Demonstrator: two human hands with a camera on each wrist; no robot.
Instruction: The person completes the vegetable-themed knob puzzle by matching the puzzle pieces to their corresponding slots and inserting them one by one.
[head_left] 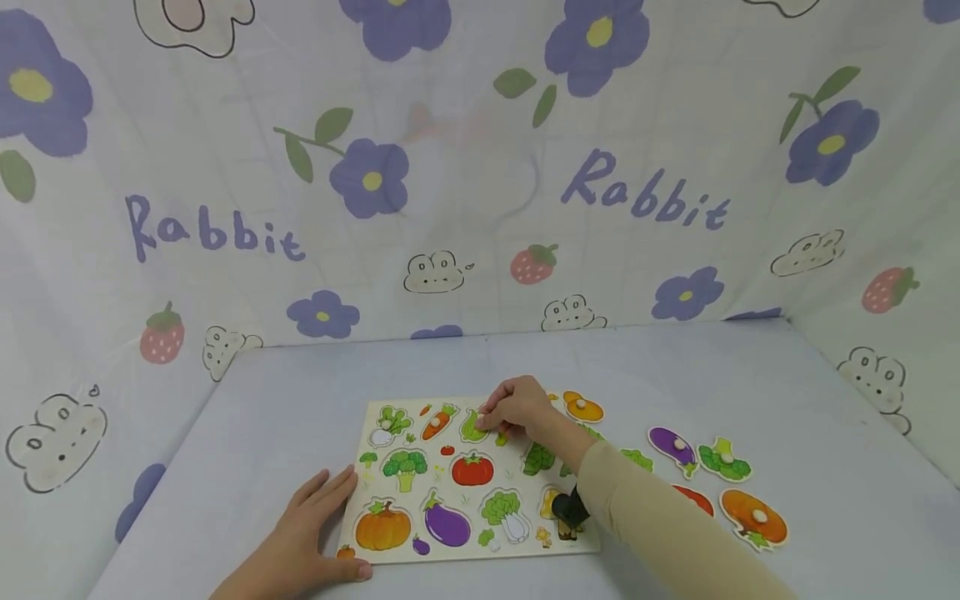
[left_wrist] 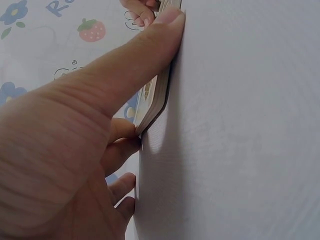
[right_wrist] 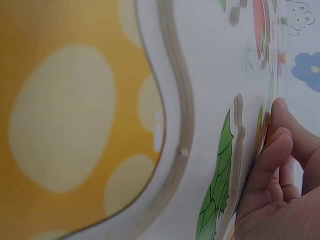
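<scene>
A white vegetable puzzle board lies flat on the table. My left hand rests at its near left corner, thumb along the front edge and fingers beside the left edge. In the left wrist view, the thumb presses against the board's side. My right hand reaches over the top row and pinches a green vegetable piece at the third slot. The fingers cover part of that piece. In the right wrist view, thumb and fingers meet close over the board surface.
Right of the board lie loose knobbed pieces: an eggplant, a green leafy one, an orange pumpkin and a red one partly behind the sleeve. A yellow-orange piece lies by the far right corner. A patterned curtain hangs behind.
</scene>
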